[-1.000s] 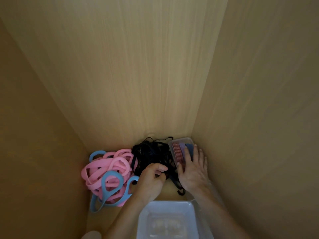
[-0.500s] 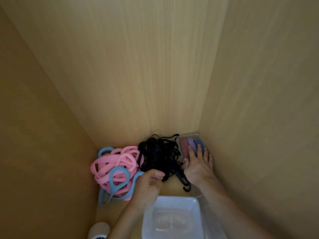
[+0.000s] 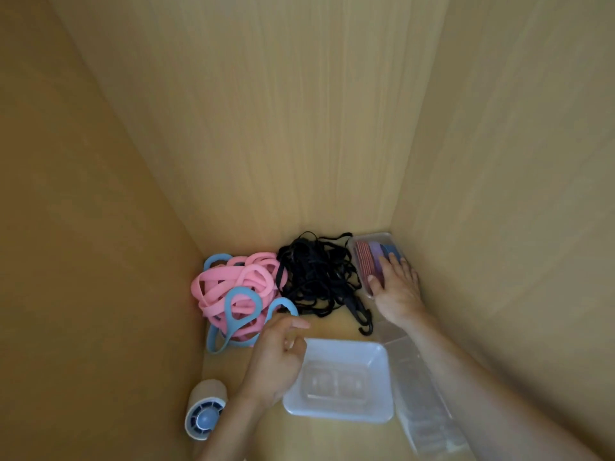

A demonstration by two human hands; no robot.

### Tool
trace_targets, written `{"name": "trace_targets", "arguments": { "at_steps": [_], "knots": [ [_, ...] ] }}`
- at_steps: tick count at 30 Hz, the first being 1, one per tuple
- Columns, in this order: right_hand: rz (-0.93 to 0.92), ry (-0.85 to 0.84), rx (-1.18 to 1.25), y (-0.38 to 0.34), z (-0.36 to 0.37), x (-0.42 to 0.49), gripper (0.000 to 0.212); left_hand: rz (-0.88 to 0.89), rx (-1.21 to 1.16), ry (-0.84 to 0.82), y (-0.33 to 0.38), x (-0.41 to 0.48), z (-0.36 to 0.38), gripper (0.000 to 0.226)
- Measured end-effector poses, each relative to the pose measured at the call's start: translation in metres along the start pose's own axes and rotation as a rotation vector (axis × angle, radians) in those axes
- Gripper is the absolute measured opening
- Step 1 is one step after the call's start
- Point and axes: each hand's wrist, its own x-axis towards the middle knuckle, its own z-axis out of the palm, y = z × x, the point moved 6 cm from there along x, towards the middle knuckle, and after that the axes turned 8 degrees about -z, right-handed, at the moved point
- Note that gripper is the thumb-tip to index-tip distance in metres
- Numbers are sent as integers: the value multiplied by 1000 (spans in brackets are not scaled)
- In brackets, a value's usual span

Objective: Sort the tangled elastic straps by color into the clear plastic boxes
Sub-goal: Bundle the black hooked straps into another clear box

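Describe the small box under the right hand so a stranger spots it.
Look to the far right corner of the wooden walls. A small clear box sits there, right of the black straps, with the right hand flat on it. Unlike the empty box nearer the camera, it holds red, purple and blue pieces.

The left hand (image 3: 278,356) hovers with its fingers loosely curled and the thumb stretched forward (nothing can be seen in its grasp). The right hand (image 3: 397,289) lies palm down, farther forward, fingers straight and a little spread.
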Motion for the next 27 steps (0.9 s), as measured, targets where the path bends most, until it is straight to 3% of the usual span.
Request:
{"name": "trace_targets", "arguments": {
  "at_steps": [4, 6, 10, 12, 17, 22, 27],
  "knots": [
    [-43, 268, 212, 2, -21, -38, 45, 100, 103, 17, -7, -11, 9, 30],
    [-76, 311, 254, -1, -20, -63, 36, 202, 212, 23, -2, -19, 16, 34],
    [-134, 326, 260, -10, -14, -96, 25, 231, 457, -221, -7, -29, 38, 113],
    [-160, 319, 269, -14, -11, -103, 24, 241, 599, -285, -15, -33, 42, 130],
    [-166, 243, 257, -30, -9, -87, 24, 244, 598, -230, -23, -40, 28, 118],
    [-163, 110, 137, -62, -1, -51, 27, 154, 637, -197, -40, -48, 16, 122],
    [-45, -26, -78, -85, 16, -32, 39, 72, 616, -145, -47, -55, 2, 132]
  ]
}}
